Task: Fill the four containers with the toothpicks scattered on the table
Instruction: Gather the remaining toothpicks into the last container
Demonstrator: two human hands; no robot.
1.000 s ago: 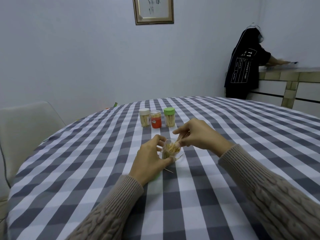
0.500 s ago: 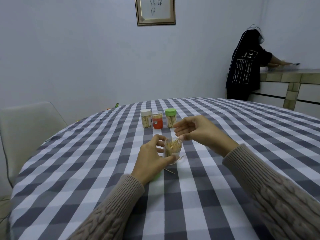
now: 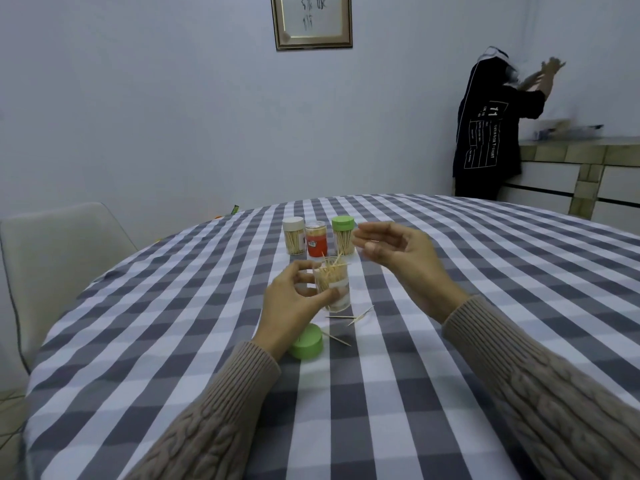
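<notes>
- Toothpicks loose on the counter: I count a few, lying flat just at 5 o'clock of the open container, one more at 6 o'clock beside the green lid.
- Long axes: the near pair run roughly 8-to-2 o'clock; the one by the lid runs 10-to-4.
- Left hand grasps the open container, thumb and fingers wrapped round its wall; container upright, sticks bristling above the rim.
- Right hand hovers released at 1 o'clock of the container, fingers loosely curved, holding nothing that I can see.
- My judgement: the right hand is nearer the loose sticks; they sit at its 7 o'clock, a short drop down and inward.
- Three capped containers stand in a row at 12 o'clock, already stocked, well behind the working spot.
- Room: bare cloth to 3 o'clock for the right hand to sweep; counter edge well apart. The lid crowds 7 o'clock.
- Risk, as I read it: thin sticks lying flat on cloth are hard to pinch.
</notes>
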